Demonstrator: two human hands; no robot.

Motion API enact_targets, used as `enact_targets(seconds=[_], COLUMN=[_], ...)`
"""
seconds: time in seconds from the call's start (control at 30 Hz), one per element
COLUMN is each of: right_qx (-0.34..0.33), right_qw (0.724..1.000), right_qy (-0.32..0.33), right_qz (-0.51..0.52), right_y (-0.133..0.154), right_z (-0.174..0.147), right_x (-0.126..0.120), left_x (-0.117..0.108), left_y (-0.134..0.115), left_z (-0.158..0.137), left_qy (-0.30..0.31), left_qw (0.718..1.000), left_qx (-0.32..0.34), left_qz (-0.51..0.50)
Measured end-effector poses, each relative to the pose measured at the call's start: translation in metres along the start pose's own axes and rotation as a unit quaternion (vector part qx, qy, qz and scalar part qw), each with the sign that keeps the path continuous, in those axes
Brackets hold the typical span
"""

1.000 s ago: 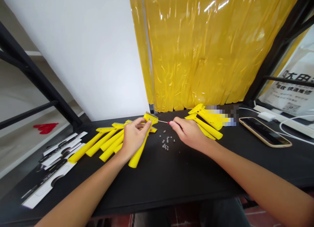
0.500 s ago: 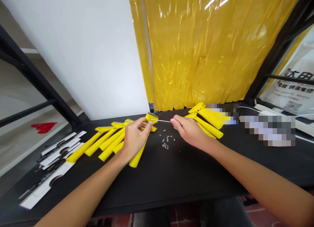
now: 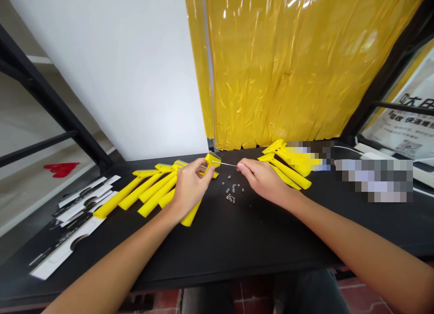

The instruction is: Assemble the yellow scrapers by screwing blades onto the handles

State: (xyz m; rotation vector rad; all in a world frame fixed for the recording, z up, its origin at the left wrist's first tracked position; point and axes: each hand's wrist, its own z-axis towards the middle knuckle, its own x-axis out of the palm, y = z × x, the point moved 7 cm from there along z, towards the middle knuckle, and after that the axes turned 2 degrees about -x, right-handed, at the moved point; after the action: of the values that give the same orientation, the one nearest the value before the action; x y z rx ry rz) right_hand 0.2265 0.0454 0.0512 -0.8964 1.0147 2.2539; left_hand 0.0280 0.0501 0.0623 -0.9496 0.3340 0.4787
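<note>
My left hand is closed around a yellow scraper, its head with a metal blade edge turned up and its handle slanting down toward me. My right hand grips a screwdriver; its handle is hidden in the fist and only the thin metal shaft shows. The shaft's tip reaches the scraper's head, at or very near its face. On the black table below, between both hands, lie several small screws and nuts. Left of my left hand, more yellow scrapers lie in a fanned row.
Further yellow scrapers lie to the right, beside blurred-out items. White-and-black packaging sleeves are stacked at the left on the black table. Behind hang a white panel and a yellow plastic curtain. Black frame posts flank the table.
The whole view has shifted slightly. The screwdriver shaft now slopes a little more, its tip higher on the scraper's head. Both hands keep their holds.
</note>
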Motion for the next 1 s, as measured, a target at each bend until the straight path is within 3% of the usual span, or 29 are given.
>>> enact_targets(seconds=[0.13, 0.33, 0.43, 0.53, 0.9, 1.0], right_qx=[0.040, -0.007, 0.024, 0.056, -0.007, 0.019], right_qw=[0.998, 1.000, 0.998, 0.995, 0.996, 0.992], right_qy=[-0.011, -0.001, -0.001, -0.011, -0.023, -0.027], right_qz=[0.051, 0.027, 0.056, 0.087, 0.088, 0.124], right_y=[-0.006, 0.000, -0.006, -0.012, -0.005, -0.008], right_z=[-0.001, 0.001, 0.001, 0.000, 0.003, 0.002], right_x=[-0.002, -0.001, 0.003, 0.004, -0.002, -0.001], left_x=[0.001, -0.003, -0.002, -0.004, -0.003, -0.003], left_y=[0.002, -0.001, -0.002, -0.003, -0.002, -0.005], left_z=[0.000, -0.001, -0.001, -0.001, -0.001, -0.001], left_qy=[-0.005, -0.041, -0.037, -0.050, -0.044, -0.046], left_qw=[0.999, 0.994, 0.993, 0.992, 0.994, 0.994], left_qx=[0.035, 0.087, 0.100, 0.106, 0.094, 0.093], left_qz=[0.020, 0.042, 0.048, 0.054, 0.026, 0.042])
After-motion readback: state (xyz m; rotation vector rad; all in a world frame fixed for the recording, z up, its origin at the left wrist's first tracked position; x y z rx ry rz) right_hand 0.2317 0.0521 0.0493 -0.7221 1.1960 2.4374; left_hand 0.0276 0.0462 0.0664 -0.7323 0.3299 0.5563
